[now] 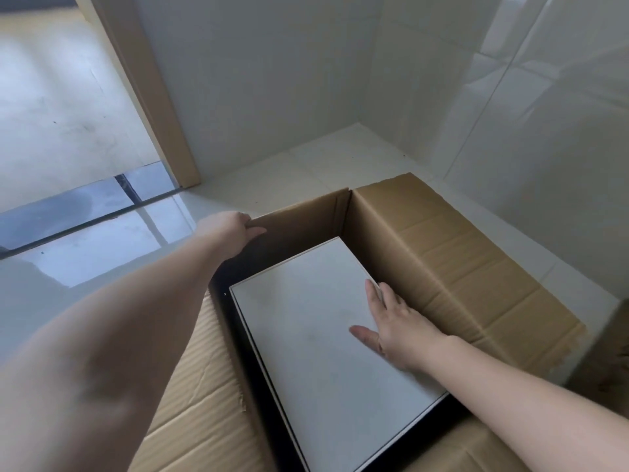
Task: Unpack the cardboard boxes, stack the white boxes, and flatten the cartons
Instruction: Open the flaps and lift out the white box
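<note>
The open carton (425, 247) stood on the floor with the white box (323, 352) inside. The left hand (235, 226) gripped its far rim, fingers curled over; the right hand (391, 318) lay flat, fingers apart, on the box (snug fit), which might jam or slip when lifted.

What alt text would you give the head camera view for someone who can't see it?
A person's right hand rests flat on a flat white rectangular box lying inside an open brown cardboard carton, while the left hand grips the carton's far left rim. The carton sits on a pale tiled floor in a corner by white walls.
</note>
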